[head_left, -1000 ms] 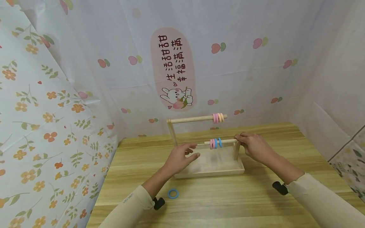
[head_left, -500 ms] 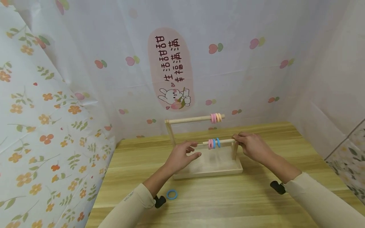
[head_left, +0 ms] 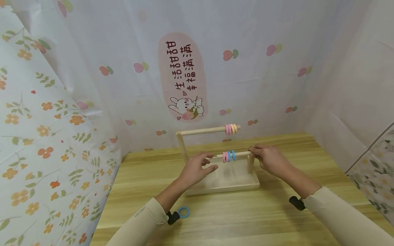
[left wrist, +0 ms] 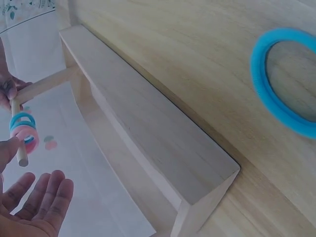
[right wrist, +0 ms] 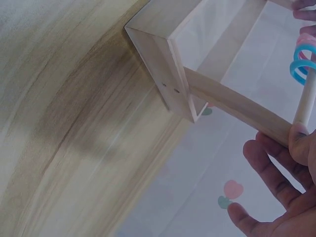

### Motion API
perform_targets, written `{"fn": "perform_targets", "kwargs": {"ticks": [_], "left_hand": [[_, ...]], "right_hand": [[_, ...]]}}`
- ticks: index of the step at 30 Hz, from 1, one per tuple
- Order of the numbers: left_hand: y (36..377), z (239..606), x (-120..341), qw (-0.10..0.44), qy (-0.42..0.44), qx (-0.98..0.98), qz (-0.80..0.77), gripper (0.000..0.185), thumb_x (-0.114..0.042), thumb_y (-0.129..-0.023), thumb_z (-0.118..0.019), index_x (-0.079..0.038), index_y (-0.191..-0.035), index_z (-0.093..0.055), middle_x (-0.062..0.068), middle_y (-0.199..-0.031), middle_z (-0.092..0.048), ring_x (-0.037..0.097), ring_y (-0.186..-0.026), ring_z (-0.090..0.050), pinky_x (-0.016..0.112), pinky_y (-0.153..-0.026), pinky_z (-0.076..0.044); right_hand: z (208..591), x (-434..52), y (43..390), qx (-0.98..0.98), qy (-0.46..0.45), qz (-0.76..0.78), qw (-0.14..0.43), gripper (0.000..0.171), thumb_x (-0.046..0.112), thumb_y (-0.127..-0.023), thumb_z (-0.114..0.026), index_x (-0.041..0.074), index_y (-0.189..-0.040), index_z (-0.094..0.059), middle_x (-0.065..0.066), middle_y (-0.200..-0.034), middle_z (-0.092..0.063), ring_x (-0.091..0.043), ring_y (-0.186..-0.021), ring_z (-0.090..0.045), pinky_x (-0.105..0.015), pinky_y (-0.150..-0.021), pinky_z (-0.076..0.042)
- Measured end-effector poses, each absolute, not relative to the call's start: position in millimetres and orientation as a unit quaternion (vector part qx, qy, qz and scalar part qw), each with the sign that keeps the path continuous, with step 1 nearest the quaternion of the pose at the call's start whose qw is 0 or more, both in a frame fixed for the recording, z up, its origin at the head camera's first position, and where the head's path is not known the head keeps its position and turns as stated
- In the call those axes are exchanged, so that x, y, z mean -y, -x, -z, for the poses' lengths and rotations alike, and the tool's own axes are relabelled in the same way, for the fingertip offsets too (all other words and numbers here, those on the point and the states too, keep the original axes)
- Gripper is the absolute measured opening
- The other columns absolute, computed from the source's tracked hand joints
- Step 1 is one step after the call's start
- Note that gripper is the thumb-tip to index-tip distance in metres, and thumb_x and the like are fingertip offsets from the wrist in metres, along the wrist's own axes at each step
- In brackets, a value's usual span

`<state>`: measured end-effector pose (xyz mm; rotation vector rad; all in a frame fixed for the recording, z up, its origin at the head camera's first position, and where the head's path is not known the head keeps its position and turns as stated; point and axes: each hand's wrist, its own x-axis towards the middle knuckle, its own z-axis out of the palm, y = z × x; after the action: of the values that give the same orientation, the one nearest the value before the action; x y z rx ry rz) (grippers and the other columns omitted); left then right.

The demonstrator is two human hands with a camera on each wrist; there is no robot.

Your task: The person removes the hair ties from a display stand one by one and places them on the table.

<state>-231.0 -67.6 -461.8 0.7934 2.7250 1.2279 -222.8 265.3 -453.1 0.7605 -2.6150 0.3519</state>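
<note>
two hands work at the wooden rack [head_left: 222, 182], taken here as the landmark. nearest the viewer, well in front of the rack's left corner, a loose blue ring [head_left: 183, 212] lies flat on the table [head_left: 246, 218], just beside the left sleeve; compared with a second ago it has not been touched. at the rack's front left, the left hand [head_left: 197, 168] hovers with fingers loosely spread, thumb tip touching the free left end of the lower rod [head_left: 238, 154]; it grips nothing. it has crept only slightly toward that end over the last second. on the lower rod, right of centre, sit two pink rings and a blue one [head_left: 229, 156], unchanged in order and place. at the rack's right post the right hand [head_left: 267, 159] pinches the rod's right end, as it did before. behind and above, the upper rod [head_left: 209, 130] carries pink and yellow rings [head_left: 231, 128] near its right end. judgement: little has changed, so the rod seems merely steadied, with no ring moved lately.
</note>
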Motion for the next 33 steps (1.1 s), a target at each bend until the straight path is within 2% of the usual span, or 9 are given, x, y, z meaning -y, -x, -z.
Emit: {"fn": "perform_targets", "kwargs": {"ticks": [11, 21, 27, 33], "left_hand": [[238.6, 465.1, 58.2, 0.032, -0.255, -0.888, -0.382, 0.056, -0.038, -0.106, -0.078, -0.011, -0.153, -0.064, 0.008, -0.148, -0.071, 0.028, -0.124, -0.077, 0.046, -0.104, -0.065], [244.7, 466.6, 50.4, 0.014, -0.276, -0.884, -0.377, 0.05, -0.036, -0.107, -0.077, -0.014, -0.15, -0.067, 0.008, -0.145, -0.072, 0.027, -0.12, -0.079, 0.046, -0.101, -0.066], [247.5, 465.1, 45.6, 0.026, -0.279, -0.878, -0.387, 0.052, -0.035, -0.107, -0.077, -0.012, -0.151, -0.066, 0.011, -0.149, -0.07, 0.031, -0.122, -0.078, 0.051, -0.104, -0.065], [248.6, 465.3, 41.7, 0.03, -0.28, -0.877, -0.389, 0.05, -0.035, -0.106, -0.077, -0.014, -0.151, -0.067, 0.01, -0.149, -0.07, 0.031, -0.122, -0.077, 0.051, -0.104, -0.065]], "right_hand": [[454.2, -265.2, 222.7, 0.936, -0.266, -0.129, 0.191, 0.028, -0.008, -0.096, -0.078, -0.001, -0.123, -0.082, -0.015, -0.111, -0.083, -0.031, -0.089, -0.081, -0.046, -0.071, -0.066], [455.6, -267.2, 223.9, 0.927, -0.28, -0.137, 0.207, 0.026, -0.009, -0.095, -0.078, 0.0, -0.119, -0.082, -0.011, -0.102, -0.081, -0.023, -0.079, -0.078, -0.04, -0.066, -0.063], [455.8, -267.2, 224.3, 0.927, -0.28, -0.136, 0.209, 0.027, -0.008, -0.095, -0.079, 0.001, -0.12, -0.083, -0.01, -0.102, -0.081, -0.021, -0.078, -0.077, -0.04, -0.065, -0.061], [456.5, -267.6, 224.0, 0.928, -0.278, -0.139, 0.207, 0.026, -0.008, -0.095, -0.078, 0.001, -0.119, -0.083, -0.008, -0.1, -0.081, -0.02, -0.076, -0.076, -0.039, -0.064, -0.06]]}}
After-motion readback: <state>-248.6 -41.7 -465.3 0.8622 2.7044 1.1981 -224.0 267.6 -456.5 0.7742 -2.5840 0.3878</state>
